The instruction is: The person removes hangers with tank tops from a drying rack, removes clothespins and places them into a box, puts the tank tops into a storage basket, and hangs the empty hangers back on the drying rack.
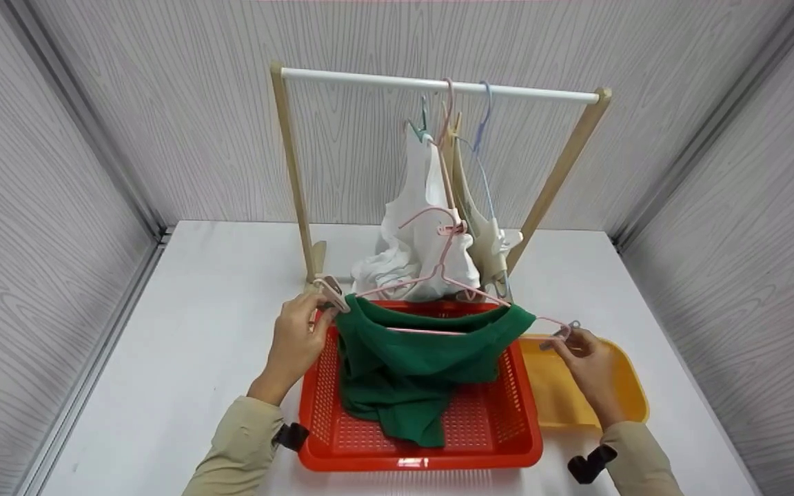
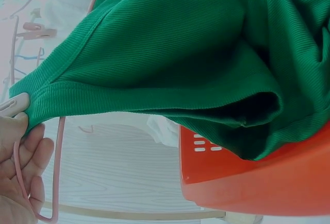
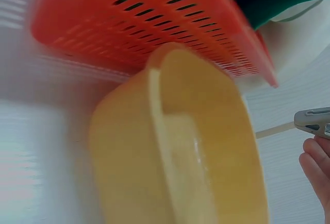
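A green sleeveless garment [image 1: 424, 351] hangs on a pink hanger [image 1: 462, 284] over a red basket [image 1: 421, 460]; its lower part droops into the basket. My left hand [image 1: 298, 335] pinches a pale pink clothespin [image 1: 331, 295] at the garment's left shoulder. In the left wrist view this clothespin [image 2: 15, 104] lies right at the green strap, with the hanger's end loop by my fingers. On the other side, my right hand [image 1: 588, 362] holds a greyish clothespin [image 1: 557, 336] at the hanger's right end, beyond the right shoulder. The right wrist view shows the clothespin [image 3: 313, 121] at my fingertips.
Behind the basket stands a rack with a white rail [image 1: 369, 79] and wooden legs. White [image 1: 411, 200] and beige [image 1: 486, 241] garments hang from it on hangers, with clothespins on them. A yellow tray [image 1: 635, 386] lies right of the basket, under my right hand.
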`<state>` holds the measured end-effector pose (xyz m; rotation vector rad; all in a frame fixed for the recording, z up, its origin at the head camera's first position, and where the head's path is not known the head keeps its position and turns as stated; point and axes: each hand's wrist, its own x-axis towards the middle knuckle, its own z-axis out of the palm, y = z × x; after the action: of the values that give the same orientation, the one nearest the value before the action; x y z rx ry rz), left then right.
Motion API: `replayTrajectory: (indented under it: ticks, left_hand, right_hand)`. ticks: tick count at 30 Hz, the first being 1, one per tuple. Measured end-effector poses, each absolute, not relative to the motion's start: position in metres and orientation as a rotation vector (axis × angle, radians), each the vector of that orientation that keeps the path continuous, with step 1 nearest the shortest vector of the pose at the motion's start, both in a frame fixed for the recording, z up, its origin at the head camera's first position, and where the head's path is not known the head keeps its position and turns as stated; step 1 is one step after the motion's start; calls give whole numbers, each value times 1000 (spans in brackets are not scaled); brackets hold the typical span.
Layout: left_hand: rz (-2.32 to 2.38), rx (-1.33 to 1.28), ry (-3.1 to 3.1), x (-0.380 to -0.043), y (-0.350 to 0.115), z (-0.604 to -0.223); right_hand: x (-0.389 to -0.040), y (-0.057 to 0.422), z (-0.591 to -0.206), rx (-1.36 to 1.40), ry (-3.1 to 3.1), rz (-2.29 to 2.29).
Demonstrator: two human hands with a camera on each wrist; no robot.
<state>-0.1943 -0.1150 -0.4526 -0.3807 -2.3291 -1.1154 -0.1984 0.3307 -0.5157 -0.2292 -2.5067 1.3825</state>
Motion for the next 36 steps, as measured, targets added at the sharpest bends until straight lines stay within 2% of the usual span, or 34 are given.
replayTrajectory:
  ticks: [19,36]
  left_hand:
    - [-1120,-383,-2331,-195,-114,-452]
    - [-1106,-390,-2328,-193,-113,-451]
  right_hand:
    - [-193,330,-554,-147,-2955,1119]
    - [-189,328,-567,-268,-3209,1051]
